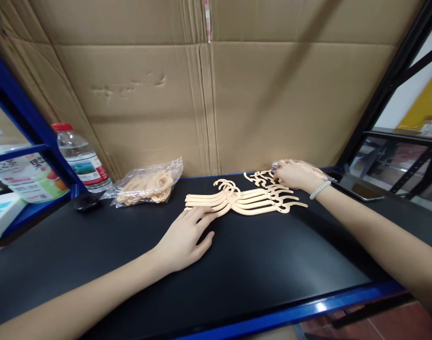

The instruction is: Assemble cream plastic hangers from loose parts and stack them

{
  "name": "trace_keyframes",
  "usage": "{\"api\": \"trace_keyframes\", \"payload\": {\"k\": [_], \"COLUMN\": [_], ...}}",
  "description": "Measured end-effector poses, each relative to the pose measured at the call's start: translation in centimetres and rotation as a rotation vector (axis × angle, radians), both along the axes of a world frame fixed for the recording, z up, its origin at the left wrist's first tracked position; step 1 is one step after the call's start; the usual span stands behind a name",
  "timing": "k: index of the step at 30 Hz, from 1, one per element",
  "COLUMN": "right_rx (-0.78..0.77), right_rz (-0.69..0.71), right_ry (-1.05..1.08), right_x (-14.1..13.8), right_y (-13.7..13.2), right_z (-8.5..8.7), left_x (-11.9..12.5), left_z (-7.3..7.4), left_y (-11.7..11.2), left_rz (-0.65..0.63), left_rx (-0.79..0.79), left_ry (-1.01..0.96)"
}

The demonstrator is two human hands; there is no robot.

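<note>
Several beige plastic clothes hangers (254, 206) lie fanned together on the black tabletop, their hooks towards the back. My left hand (187, 233) rests low over their left ends, fingertips touching the nearest hanger and thumb stretched apart; it grips nothing. At the back right, my right hand (294, 174) has its fingers bent down at a loose group of small beige curved pieces (260, 178). Its fingertips are partly hidden, so what is between them cannot be made out. A bit of clear plastic shows beside and behind this hand.
A clear bag of beige parts (148, 183) lies left of the hangers. Further left are a black mouse-like object (86, 201) and a red-capped water bottle (83, 160). A phone-like dark slab (361, 191) lies right. A cardboard wall (141, 108) stands behind the table (258, 269).
</note>
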State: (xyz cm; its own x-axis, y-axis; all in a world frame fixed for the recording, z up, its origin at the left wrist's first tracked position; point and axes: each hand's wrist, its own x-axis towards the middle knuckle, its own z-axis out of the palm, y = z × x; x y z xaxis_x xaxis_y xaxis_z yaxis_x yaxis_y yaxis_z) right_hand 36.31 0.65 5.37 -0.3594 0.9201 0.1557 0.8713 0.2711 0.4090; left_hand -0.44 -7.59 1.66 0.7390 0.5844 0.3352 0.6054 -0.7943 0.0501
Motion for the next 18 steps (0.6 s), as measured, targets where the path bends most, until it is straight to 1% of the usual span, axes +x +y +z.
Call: {"api": "trace_keyframes", "payload": {"k": [4, 9, 15, 18], "right_rx": [0.016, 0.076, 0.129, 0.204], "right_rz": [0.010, 0.038, 0.148, 0.167], "right_ry": [-0.053, -0.043, 0.049, 0.135], "right_x": [0.2, 1.0, 1.6, 1.8], "right_y": [0.3, 0.3, 0.3, 0.2], "right_z": [-0.7, -0.9, -1.2, -1.2], "left_x": [0.1, 0.2, 0.1, 0.1], "left_z": [0.1, 0.1, 0.1, 0.2], "left_y": [0.1, 0.0, -0.1, -0.2], "left_rz": [-0.007, -0.006, -0.007, -0.008], "left_rx": [0.000, -0.003, -0.002, 0.004], "left_ry": [-0.003, -0.005, -0.012, -0.014]}}
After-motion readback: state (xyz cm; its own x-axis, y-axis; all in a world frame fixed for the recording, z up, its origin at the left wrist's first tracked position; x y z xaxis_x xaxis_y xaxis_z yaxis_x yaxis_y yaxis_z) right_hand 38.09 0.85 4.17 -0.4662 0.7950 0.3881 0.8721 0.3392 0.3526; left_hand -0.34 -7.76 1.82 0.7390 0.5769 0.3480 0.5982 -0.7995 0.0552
